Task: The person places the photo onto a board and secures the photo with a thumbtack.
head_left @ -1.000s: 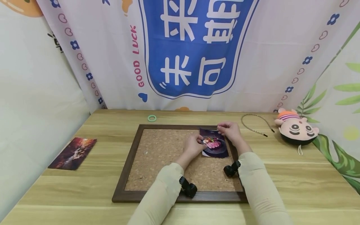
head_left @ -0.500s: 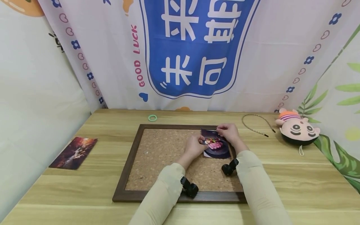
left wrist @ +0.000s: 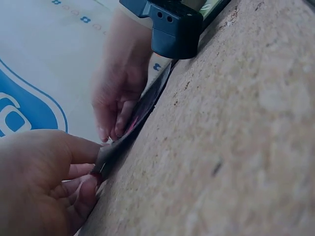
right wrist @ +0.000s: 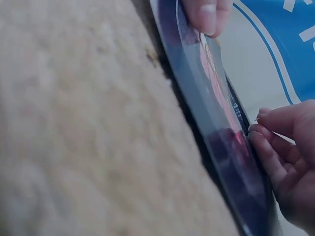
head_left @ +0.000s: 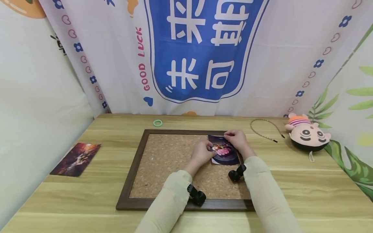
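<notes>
A photo print (head_left: 225, 159) of food in a dark pan lies over the upper right of a cork board (head_left: 169, 161) with a brown frame. My left hand (head_left: 201, 153) pinches the print's left edge between thumb and fingers; in the left wrist view that edge bends up off the cork. At the print's top edge is my right hand (head_left: 238, 141), its fingertips together. The right wrist view shows a tiny thin pin (right wrist: 256, 119) between the thumb and finger of the right hand (right wrist: 290, 162), close to the print's edge.
Another photo print (head_left: 76, 159) in dark red tones lies on the wooden table (head_left: 64, 200) at left. Behind the board sits a green ring (head_left: 157, 123). A thin headband (head_left: 262, 120) and a plush toy (head_left: 307, 132) are at the back right. A printed curtain (head_left: 122, 81) hangs behind.
The print and my left hand have shifted slightly right. My right hand has come a little closer over the print's top edge, its fingers gathered more tightly.
</notes>
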`<state>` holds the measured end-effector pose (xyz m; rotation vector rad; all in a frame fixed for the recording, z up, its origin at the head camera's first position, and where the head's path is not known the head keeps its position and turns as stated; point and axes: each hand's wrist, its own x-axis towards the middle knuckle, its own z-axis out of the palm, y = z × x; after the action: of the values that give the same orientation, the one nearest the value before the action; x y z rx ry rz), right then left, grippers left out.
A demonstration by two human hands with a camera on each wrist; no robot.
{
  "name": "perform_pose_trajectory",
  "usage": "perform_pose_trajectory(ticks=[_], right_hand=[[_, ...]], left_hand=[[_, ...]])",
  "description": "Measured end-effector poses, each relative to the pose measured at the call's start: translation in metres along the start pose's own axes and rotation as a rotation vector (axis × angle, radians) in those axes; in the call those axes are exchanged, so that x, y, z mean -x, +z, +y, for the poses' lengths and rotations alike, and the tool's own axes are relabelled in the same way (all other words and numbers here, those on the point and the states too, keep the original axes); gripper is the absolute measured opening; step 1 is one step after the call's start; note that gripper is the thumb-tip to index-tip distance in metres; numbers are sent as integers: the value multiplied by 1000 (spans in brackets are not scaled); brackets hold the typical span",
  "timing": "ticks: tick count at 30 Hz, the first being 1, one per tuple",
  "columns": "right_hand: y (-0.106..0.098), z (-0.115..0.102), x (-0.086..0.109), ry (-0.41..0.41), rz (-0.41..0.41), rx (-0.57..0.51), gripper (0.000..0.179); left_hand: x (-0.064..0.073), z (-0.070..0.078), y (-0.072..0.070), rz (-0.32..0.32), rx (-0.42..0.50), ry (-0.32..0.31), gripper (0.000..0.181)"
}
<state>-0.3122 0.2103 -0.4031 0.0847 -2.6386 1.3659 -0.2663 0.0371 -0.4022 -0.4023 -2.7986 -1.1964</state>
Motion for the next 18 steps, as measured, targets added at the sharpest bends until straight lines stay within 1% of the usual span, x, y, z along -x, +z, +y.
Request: perform_pose_trajectory(ticks=[4,7,12,14,18], right_hand=[[3,2,2,8,1,24,18],[5,2,3,11,20,44,18],[7,-2,3,32,40,90,20],[8,-4,3,42,45,104,20],[10,-4,3,42,42,140,19]], left_hand=[[1,-2,-1,-11,-81,17,29],[2,-1,-2,-23,-119,14,30],[2,-1,-4,-59,-176,-19,31],[1,-1,-5,-75,-181,-30,31],[1,-1,-6,-87,-169,-18,30]])
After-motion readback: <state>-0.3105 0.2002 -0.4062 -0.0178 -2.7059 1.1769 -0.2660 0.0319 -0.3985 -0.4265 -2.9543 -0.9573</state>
